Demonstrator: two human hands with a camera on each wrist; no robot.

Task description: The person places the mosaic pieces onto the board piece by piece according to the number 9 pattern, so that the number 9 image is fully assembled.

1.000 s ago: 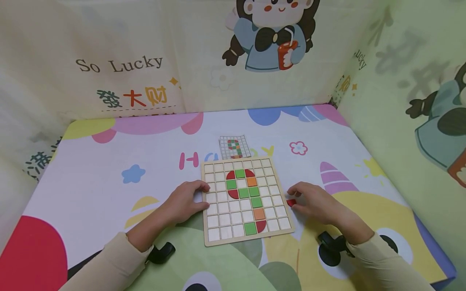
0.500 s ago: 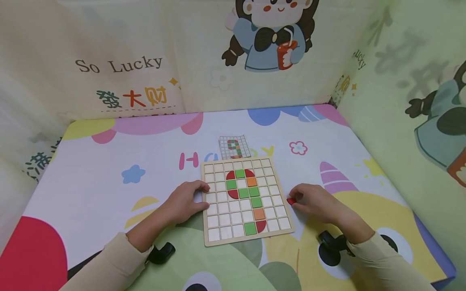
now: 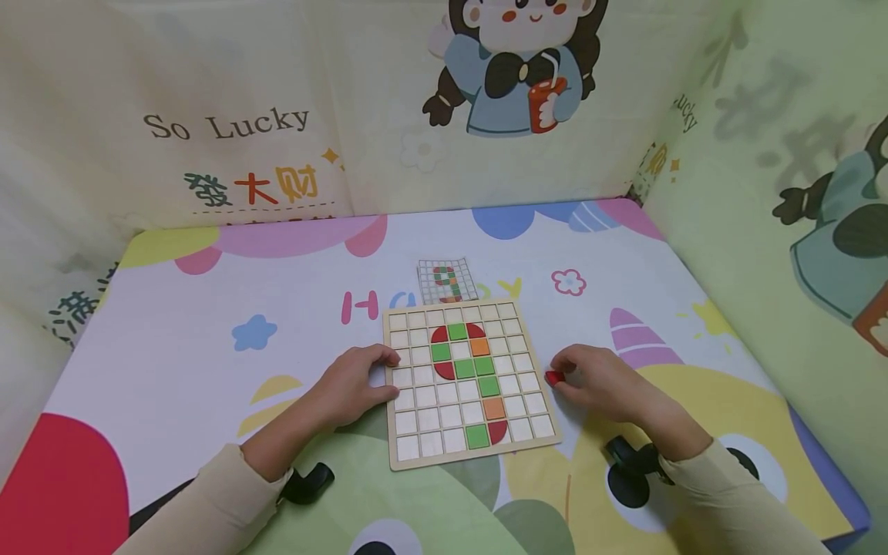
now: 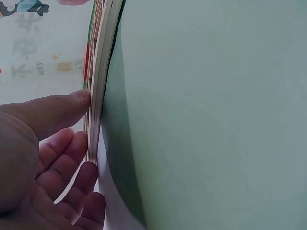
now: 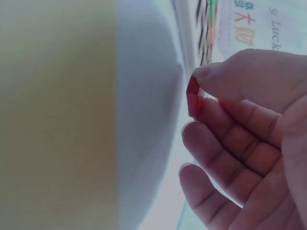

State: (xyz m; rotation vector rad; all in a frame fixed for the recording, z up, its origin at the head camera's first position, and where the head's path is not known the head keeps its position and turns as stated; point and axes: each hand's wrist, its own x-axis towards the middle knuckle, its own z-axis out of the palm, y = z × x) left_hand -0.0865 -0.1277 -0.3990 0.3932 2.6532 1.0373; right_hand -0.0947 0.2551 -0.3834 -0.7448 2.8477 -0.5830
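Observation:
A square wooden grid board (image 3: 391, 432) lies on the table, its cells partly filled with green squares, orange squares and red quarter-round tiles that form a 9-like figure. My left hand (image 3: 354, 385) rests at the board's left edge, thumb and fingertips spread along it and touching the rim in the left wrist view. Just off the right edge, my right hand (image 3: 600, 378) pinches a red quarter-round tile (image 5: 192, 98) between thumb and index finger. In the right wrist view its other fingers are loosely bent, and the tile stands on edge between the fingertips.
Behind the board lies a small printed card (image 3: 428, 289) showing a similar 9 on a grid. The colourful tablecloth (image 3: 173, 324) covers the table, and printed curtains (image 3: 381, 92) hang at the back and on the sides.
My right thumb and fingers have closed on the red tile, which lay flat by the board, and tilted it up slightly. The left hand and the board stay put.

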